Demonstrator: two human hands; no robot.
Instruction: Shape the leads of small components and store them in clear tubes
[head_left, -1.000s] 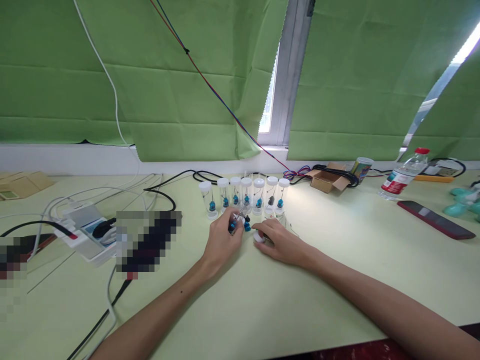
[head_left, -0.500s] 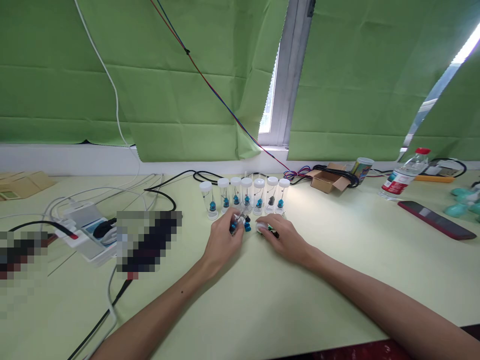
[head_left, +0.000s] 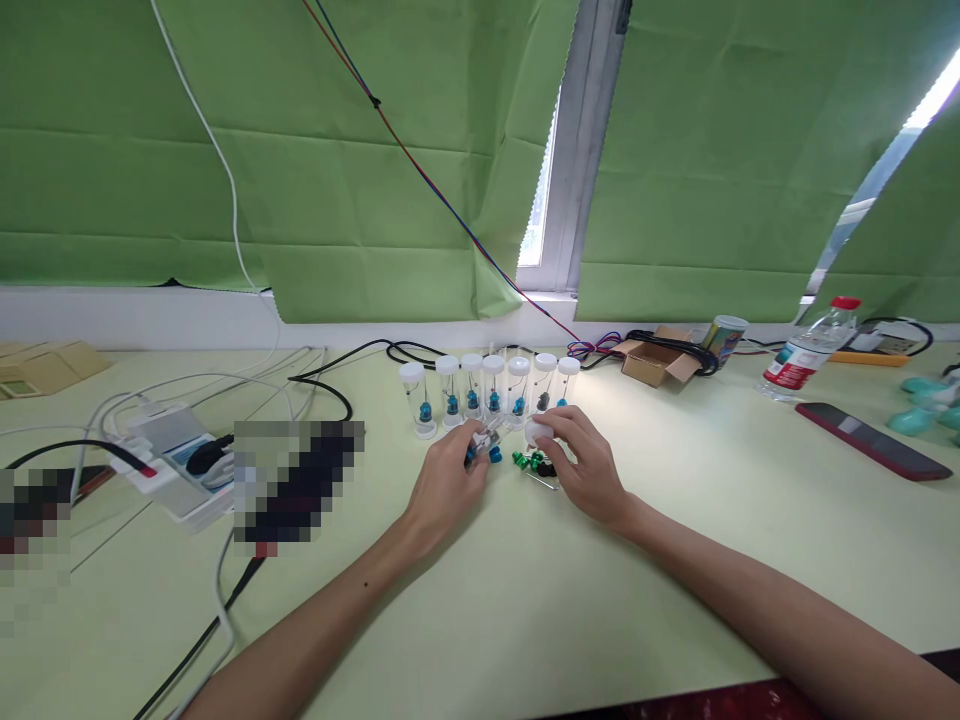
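grn tbl w/ tubes (in a row), phone, btl.

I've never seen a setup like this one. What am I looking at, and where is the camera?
There is no machine here: these are a person's bare hands, filmed by a camera worn on their head, looking forward and down. The left hand holds a clear piece, too small to make out fully. The right hand pinches a white round piece, probably a cap. Between them on the table lie small blue pieces and green pieces. Behind stand seven clear tubes with white tops and small items inside. Off to the right are a cardboard box, a bottle and a phone.
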